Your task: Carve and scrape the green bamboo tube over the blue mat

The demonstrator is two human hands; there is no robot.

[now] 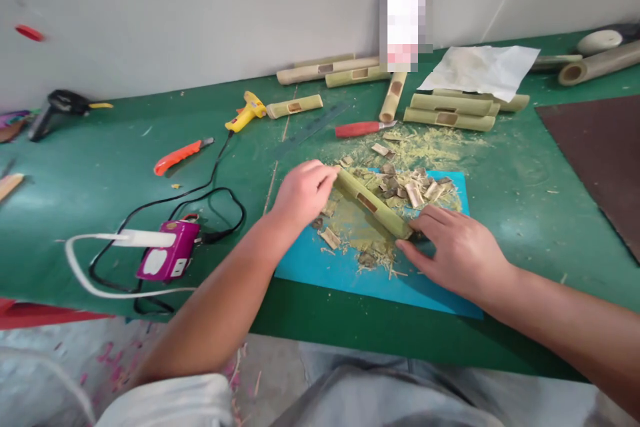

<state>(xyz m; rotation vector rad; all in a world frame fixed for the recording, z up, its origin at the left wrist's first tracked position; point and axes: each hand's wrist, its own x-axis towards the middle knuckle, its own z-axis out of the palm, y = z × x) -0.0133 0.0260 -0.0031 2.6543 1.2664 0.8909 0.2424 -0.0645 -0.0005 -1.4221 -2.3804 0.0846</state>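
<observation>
Between my hands lies a green bamboo tube (375, 203) with a rectangular slot cut in its upper side. It slants over a blue sheet (310, 263). My left hand (306, 192) pinches its far left end, thumb and fingers closed there. At the near right end, my right hand (453, 243) grips the tube between thumb and curled fingers. Bamboo chips (417, 192) and pale shavings are heaped on the sheet around the tube. Beyond it rests a red-handled carving knife (363, 129).
Several slotted bamboo tubes (450, 119) lie at the back, some under white paper (480, 70). On the left are an orange box cutter (183, 157), a yellow glue gun (245, 112) and a purple power adapter (169, 250) with cables. A dark brown board (600, 160) lies right.
</observation>
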